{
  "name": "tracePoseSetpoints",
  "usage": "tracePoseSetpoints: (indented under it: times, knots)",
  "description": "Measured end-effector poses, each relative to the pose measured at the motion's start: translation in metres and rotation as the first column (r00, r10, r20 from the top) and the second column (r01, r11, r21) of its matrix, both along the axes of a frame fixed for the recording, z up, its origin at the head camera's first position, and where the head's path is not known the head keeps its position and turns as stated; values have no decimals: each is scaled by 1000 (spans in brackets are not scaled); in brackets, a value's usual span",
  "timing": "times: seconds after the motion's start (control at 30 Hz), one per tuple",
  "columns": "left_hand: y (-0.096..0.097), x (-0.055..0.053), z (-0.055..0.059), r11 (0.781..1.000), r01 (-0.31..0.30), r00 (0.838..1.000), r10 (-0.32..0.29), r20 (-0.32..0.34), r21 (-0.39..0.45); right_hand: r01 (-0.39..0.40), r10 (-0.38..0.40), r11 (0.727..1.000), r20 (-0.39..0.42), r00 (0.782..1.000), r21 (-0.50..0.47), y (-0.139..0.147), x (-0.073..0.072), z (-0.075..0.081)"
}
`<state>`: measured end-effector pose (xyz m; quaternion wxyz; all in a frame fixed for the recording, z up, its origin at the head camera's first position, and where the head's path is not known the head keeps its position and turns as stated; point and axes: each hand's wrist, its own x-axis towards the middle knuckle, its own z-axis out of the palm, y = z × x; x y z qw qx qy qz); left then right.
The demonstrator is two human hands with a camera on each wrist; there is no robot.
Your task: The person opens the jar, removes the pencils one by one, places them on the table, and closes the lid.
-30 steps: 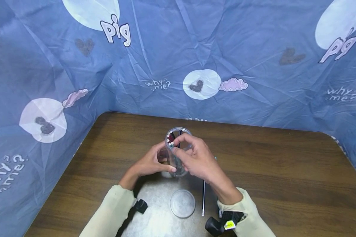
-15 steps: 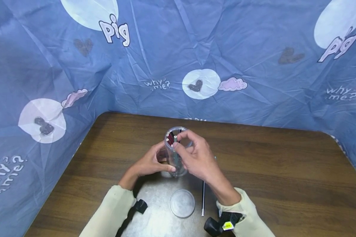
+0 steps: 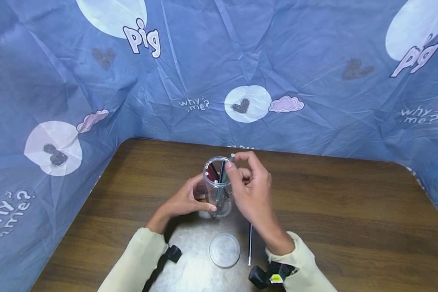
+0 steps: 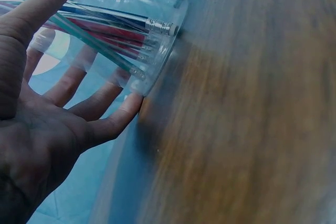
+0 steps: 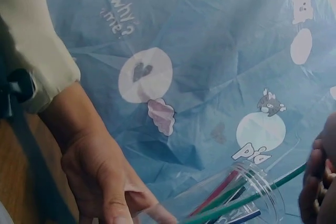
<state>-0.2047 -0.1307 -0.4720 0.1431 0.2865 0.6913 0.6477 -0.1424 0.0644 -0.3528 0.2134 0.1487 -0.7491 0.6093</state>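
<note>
My left hand (image 3: 186, 198) grips a clear, round plastic jar (image 3: 223, 207) from the left, thumb in front and fingers behind. Several pencils stand in it, maroon (image 3: 211, 173), black and dark blue. Their eraser ends (image 4: 167, 28) point to the jar's base in the left wrist view. My right hand (image 3: 253, 190) pinches the upper end of a green pencil (image 5: 290, 177) between thumb and index finger. That pencil leans out over the jar's rim, its lower part still inside. The right wrist view shows only part of the right hand, at the edge.
A round clear lid (image 3: 224, 250) lies on a shiny grey surface (image 3: 190, 271) in front of the jar. To its right lies a dark pencil (image 3: 250, 245), partly behind the right forearm. The wooden table (image 3: 350, 211) backs onto a blue printed cloth (image 3: 190, 73).
My right hand has drawn the green pencil up from among the others and tilted it right, over the rim. The left hand and the jar have stayed in place.
</note>
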Motion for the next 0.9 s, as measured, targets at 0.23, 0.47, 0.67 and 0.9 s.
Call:
tracePoseSetpoints:
  times: [0.23,0.47,0.67,0.9]
  knots:
    - [1,0,-1,1000,11,1000,-10,-27,18,29,-52,992,-187,981,-122,1,-2,0]
    - [0,0,-1,1000,15,1000,-14,-27,19,9,-51,985,-248,967,-170,1,-1,2]
    - [-1,0,-1,1000,19,1000,-19,-22,22,-44,-19,975,-280,960,-217,1,-1,2]
    - [-1,-1,-3,999,23,999,-22,-38,22,-134,55,956,-288,956,-262,4,-1,7]
